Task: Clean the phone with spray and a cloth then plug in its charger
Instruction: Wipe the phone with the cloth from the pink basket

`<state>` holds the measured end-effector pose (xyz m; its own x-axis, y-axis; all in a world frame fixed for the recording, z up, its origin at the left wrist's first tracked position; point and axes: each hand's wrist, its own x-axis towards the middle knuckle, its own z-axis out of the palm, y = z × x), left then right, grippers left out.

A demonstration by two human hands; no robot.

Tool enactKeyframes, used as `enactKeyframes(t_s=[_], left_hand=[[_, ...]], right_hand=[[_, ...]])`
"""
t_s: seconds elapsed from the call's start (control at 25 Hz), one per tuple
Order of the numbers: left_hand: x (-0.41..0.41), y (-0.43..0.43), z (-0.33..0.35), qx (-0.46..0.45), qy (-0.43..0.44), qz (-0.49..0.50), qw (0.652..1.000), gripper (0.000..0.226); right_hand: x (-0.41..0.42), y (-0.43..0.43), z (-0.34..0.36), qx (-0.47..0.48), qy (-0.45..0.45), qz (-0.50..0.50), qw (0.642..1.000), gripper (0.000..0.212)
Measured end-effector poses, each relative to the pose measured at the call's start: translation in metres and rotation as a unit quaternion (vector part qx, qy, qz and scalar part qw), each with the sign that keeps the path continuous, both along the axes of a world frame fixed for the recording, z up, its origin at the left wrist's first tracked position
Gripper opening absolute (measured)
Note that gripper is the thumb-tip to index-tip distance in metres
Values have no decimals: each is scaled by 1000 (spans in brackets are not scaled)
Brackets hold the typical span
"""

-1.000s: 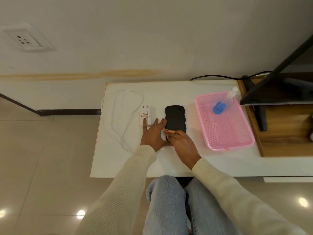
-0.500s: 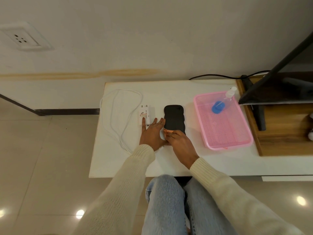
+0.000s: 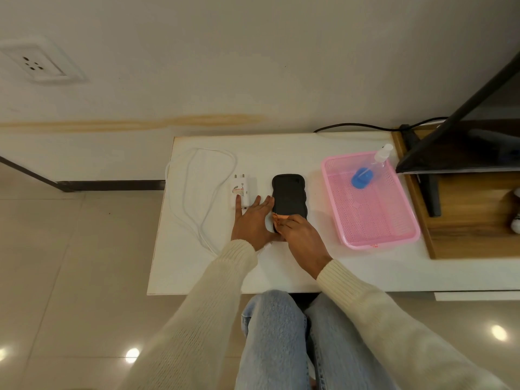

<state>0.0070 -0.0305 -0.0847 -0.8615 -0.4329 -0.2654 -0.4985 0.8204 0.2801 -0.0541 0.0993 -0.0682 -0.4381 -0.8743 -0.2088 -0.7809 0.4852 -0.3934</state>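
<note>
Barely anything moved in the last second: both hands stay put. Left hand (image 3: 251, 223) lies flat, fingers spread, one tip on the charger (image 3: 241, 190), another against the phone (image 3: 288, 194), which lies mid-table (image 3: 281, 153). Right hand (image 3: 302, 240) pinches a small orange cloth (image 3: 280, 218) on the phone's near end, hiding it. Cable (image 3: 197, 192) runs under the left sleeve (image 3: 225, 277); I can't see its tip. Spray bottle (image 3: 368, 171) leans in the pink basket (image 3: 410, 229).
</note>
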Motion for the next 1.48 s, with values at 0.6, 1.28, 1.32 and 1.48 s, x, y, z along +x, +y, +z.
enactKeyframes(t_s=[0.6,1.28,1.32,1.48], left_hand=[[2,-3,-2,34,5,0,999,109],[0,-2,-1,32,0,3,999,111],[0,-2,-1,30,-3,4,1000,110],[0,-1,-3,22,-5,8,1000,109]], right_hand=[[-17,8,9,-56,62,-27,996,30],[-12,8,7,-49,64,7,997,29],[-10,10,9,-55,66,10,996,28],[-12,14,7,-57,62,10,996,28]])
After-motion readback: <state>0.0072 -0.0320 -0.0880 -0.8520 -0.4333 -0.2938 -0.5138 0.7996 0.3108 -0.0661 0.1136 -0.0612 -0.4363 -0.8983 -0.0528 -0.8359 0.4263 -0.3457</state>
